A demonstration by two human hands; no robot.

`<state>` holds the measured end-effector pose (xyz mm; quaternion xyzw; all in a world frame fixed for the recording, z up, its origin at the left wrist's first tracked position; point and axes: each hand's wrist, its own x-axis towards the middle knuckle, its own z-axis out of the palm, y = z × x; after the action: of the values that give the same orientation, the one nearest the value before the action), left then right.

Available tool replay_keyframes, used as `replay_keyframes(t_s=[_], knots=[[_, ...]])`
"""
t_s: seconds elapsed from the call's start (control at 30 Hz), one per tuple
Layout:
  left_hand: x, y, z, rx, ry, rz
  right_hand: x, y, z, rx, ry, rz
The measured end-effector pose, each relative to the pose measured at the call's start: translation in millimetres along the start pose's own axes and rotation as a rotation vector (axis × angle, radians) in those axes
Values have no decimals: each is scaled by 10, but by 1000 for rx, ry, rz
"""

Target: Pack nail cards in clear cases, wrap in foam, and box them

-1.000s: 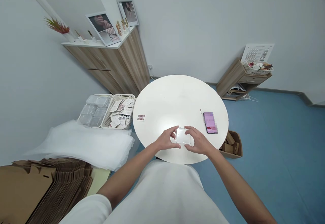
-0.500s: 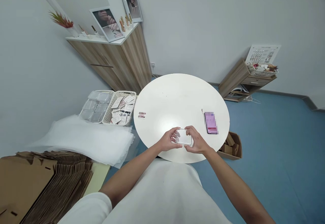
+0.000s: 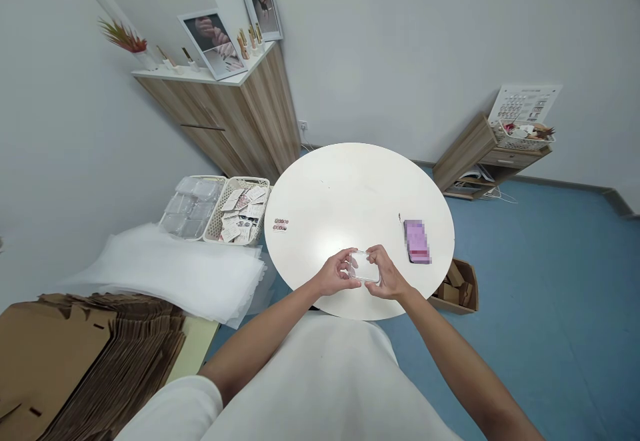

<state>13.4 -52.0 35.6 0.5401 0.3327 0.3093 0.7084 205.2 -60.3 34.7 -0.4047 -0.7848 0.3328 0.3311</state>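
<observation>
Between my two hands is a small clear plastic box [image 3: 365, 266], held near the front edge of the round white table [image 3: 345, 181]. My left hand [image 3: 337, 273] grips its left end, thumb at the near side and fingers at the far side. On the right end, my right hand [image 3: 387, 274] pinches it the same way. Whether anything lies inside the box, I cannot tell. A sheet of small dark red pieces [image 3: 281, 226] lies at the table's left. Toward the right lies a phone [image 3: 417, 241] with a pixelated purple screen, a tiny dark item [image 3: 399, 217] beside it.
Left of the table stand a basket of clear boxes [image 3: 193, 206] and a basket of printed cards [image 3: 242, 211]. Nearer are white translucent sheets [image 3: 170, 268] and stacked brown cardboard [image 3: 115, 361]. An open carton [image 3: 457, 288] sits on the floor at right.
Both hands keep their hold on the clear box, which looks slightly tilted compared with before. The whole view has shifted a little; nothing else has visibly moved.
</observation>
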Motion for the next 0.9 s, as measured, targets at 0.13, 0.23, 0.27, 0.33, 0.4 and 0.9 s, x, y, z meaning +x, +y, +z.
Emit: replay_keyframes(t_s=[0.13, 0.23, 0.27, 0.33, 0.4, 0.9], knots=[[16, -13, 1, -8, 0, 1, -9, 11, 1, 2, 14, 2], [20, -22, 0, -12, 6, -5, -20, 22, 25, 7, 37, 5], [20, -24, 1, -14, 6, -6, -25, 28, 39, 9, 44, 4], [16, -30, 2, -20, 3, -4, -35, 44, 71, 16, 56, -2], [9, -35, 5, -28, 5, -4, -36, 58, 101, 38, 74, -4], [123, 17, -152, -139, 104, -152, 202, 12, -167, 77, 50, 130]])
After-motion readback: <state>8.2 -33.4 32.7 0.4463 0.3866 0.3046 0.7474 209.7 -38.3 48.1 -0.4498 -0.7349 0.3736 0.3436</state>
